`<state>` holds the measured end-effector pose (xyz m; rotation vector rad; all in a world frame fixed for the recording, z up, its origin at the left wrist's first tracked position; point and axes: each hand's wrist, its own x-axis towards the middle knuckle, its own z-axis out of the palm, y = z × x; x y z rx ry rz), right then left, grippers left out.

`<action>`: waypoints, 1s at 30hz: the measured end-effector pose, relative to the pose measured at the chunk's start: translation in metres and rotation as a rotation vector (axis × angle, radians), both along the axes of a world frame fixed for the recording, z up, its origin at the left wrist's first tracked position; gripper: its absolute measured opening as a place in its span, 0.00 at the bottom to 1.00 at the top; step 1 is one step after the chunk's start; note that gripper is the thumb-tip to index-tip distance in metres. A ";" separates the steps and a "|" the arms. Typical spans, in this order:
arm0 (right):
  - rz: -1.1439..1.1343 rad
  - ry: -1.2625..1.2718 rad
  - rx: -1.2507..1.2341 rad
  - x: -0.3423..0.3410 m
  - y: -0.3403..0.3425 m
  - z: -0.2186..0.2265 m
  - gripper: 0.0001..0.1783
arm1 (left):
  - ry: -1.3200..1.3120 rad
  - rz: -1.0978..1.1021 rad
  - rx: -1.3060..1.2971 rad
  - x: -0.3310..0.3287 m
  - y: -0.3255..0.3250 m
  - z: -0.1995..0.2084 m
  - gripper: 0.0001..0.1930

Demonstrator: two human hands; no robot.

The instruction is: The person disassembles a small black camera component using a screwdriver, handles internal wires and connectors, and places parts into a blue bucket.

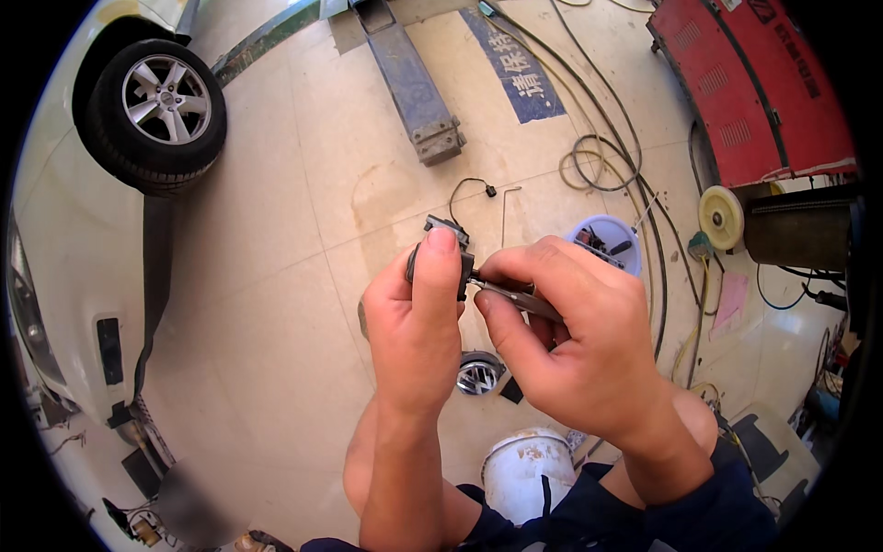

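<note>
My left hand (409,322) is closed around a small black plastic part (447,224), its thumb lying along the near face. A short black cable (452,195) with a plug runs off toward the far side of that part. Between the thumb and fingers of my right hand (589,340) is a slim dark metal tool (524,299). Its tip meets the right side of the black part; the exact contact is too small to make out. Below the hands lies a round chrome car emblem (478,375) in a dark housing.
A thin bent rod (504,221) lies on the tiled floor beyond my hands. To its right stands a pale tub (578,230) with small parts. Cables (635,156) loop near a red cabinet (736,101). A white bucket (524,469), grey lift arm (405,83) and car wheel (166,101) surround me.
</note>
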<state>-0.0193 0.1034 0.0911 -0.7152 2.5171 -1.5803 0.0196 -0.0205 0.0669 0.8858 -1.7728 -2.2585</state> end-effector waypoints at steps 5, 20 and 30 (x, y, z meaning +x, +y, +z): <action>-0.025 -0.104 -0.104 -0.001 -0.001 -0.007 0.05 | -0.034 0.025 0.010 -0.003 0.005 -0.001 0.21; -0.064 -0.531 -0.272 0.001 -0.003 -0.006 0.06 | 0.038 0.048 -0.139 -0.001 0.002 0.003 0.20; -0.109 -0.981 -0.517 -0.002 -0.009 -0.003 0.09 | 0.205 0.111 -0.246 -0.001 0.006 0.001 0.19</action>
